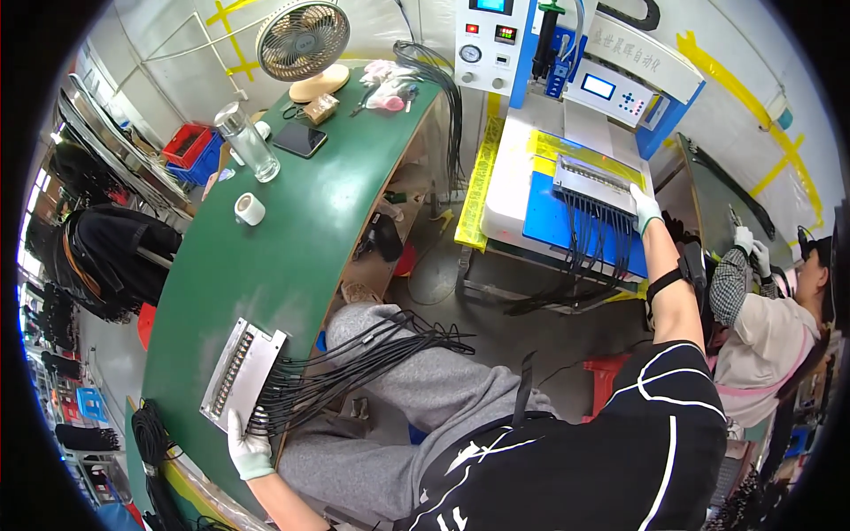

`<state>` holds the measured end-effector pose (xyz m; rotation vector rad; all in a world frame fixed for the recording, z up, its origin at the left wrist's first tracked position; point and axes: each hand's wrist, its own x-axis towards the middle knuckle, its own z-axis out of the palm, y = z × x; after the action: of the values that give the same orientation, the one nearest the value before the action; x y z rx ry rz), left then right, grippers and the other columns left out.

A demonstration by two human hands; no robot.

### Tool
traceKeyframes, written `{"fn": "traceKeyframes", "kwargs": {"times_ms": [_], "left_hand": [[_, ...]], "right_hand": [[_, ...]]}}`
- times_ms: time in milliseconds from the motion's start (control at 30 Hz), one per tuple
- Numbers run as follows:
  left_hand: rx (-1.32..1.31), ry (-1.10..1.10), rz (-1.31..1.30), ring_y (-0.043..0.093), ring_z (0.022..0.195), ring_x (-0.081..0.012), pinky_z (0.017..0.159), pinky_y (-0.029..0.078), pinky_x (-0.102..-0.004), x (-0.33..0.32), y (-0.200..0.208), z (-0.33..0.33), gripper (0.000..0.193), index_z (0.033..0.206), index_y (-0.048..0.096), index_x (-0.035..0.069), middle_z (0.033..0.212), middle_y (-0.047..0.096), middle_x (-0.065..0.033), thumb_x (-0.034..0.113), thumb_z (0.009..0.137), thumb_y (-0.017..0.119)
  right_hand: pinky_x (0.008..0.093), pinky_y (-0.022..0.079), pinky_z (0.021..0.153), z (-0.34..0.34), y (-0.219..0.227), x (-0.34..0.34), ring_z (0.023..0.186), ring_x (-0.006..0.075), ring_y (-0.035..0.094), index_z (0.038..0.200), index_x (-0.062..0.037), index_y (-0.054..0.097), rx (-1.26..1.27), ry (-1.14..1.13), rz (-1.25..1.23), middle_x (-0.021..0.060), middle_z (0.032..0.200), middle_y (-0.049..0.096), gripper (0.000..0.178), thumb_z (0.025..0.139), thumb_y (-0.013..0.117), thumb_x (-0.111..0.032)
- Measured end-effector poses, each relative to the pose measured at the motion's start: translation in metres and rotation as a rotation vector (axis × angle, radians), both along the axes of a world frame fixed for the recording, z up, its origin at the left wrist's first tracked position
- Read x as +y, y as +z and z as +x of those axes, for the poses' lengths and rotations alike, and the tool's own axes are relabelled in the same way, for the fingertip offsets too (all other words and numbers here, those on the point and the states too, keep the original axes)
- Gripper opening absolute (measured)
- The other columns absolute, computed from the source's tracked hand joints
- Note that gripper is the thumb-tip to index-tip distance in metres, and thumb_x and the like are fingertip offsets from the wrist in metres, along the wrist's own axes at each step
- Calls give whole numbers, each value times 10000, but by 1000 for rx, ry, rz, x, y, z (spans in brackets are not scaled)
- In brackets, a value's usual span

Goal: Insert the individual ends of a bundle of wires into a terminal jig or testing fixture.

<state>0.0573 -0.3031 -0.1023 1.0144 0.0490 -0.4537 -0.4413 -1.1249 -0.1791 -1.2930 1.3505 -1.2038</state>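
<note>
extending from the lower edge, the left forearm [288, 504] angles up and to the left. the gloved left hand [248, 447] touches the near end of a metal fixture [243, 372], fingers directed away from the body; whether they are clenched on it cannot be determined. this fixture lies flat on the green desk [310, 226], close to its right edge. its long axis runs away from the person, far end canted to the right. black cables [372, 358] exit its right long side and pass over the grey-trousered legs.

the right arm is stretched forward and up, wrist beyond a black strap [664, 285]. the gloved right hand [646, 208] contacts the right end of a second metal fixture [595, 181]; finger closure cannot be determined. this fixture sits on the blue plate [549, 208] of a machine [505, 199]. its long axis runs left to right, right end nearer; its cables hang toward the person.

a tape roll [252, 210], glass bottle [248, 142] and fan [304, 40] stand farther along the desk.
</note>
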Motion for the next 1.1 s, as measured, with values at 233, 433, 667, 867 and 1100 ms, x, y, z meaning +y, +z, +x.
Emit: {"fn": "traceKeyframes", "kwargs": {"times_ms": [233,433,667,867,1100], "left_hand": [[-34,-12,-12,653,1142,-318,986,569,-450,0,-11,4,400,1321,550,-56,1307,630,-190,187,1007,605],[34,-23,-31,646,1155,-317,998,561,-453,2,-10,5,403,1332,544,-58,1324,621,-192,184,1013,595],[-33,-42,-24,634,1169,-316,1012,549,-452,0,-8,2,405,1342,532,-65,1348,602,-197,178,1022,579],[-13,-17,-21,655,1135,-316,981,567,-447,0,-11,3,439,1339,535,-61,1309,629,-189,198,997,629],[-54,-10,-14,651,1145,-320,996,559,-456,-6,-8,2,440,1352,527,-57,1305,632,-188,191,1001,620]], "right_hand": [[373,484,1007,-6,27,11,1181,270,642,1429,-124,560,544,-69,27,133,1319,660,561,955,626,-417],[487,504,981,17,73,43,1131,396,657,1451,-211,535,1482,-26,156,241,1284,640,727,932,406,-703],[475,529,928,20,70,60,1090,375,679,1189,-207,713,1358,-173,74,177,1200,700,600,926,448,-676],[476,535,907,19,46,64,1068,368,685,1110,-205,739,1204,-331,36,161,1137,722,573,912,480,-676],[468,545,867,7,41,45,1030,343,694,1128,-213,729,1097,-347,-9,140,1112,727,525,898,539,-646]]}}
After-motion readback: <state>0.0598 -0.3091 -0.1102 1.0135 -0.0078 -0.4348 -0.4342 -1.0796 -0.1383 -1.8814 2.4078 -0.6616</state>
